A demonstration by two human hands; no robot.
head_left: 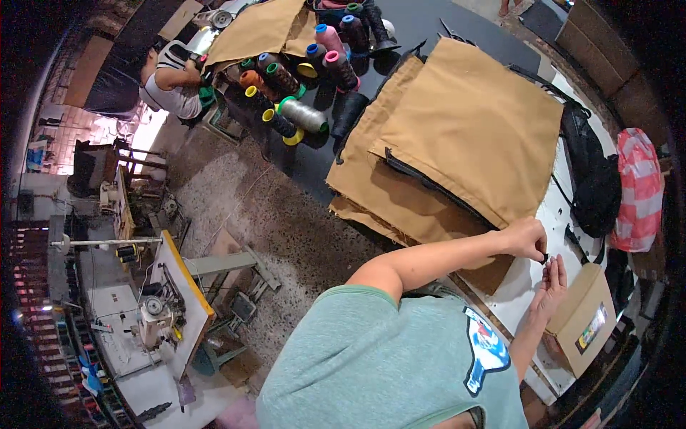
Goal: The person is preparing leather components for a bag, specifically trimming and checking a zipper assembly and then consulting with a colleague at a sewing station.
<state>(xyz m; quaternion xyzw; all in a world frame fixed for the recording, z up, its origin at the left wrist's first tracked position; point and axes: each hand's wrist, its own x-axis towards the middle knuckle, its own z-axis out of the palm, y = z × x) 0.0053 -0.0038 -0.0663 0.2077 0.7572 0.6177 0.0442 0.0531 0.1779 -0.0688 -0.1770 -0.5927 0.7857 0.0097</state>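
The fingers of the left hand (525,239) look pinched around a small black piece (546,258), which sits at their tips, on the side toward the right hand (549,292). The right fingers are fairly straight and just beside it; whether they grip it too, I cannot tell. The left is the nearer hand; the piece's long axis is too small to make out. Stacked tan fabric panels (471,121) lie beyond and left of the fingers, a cardboard box (587,300) to their right, on the white table (509,304).
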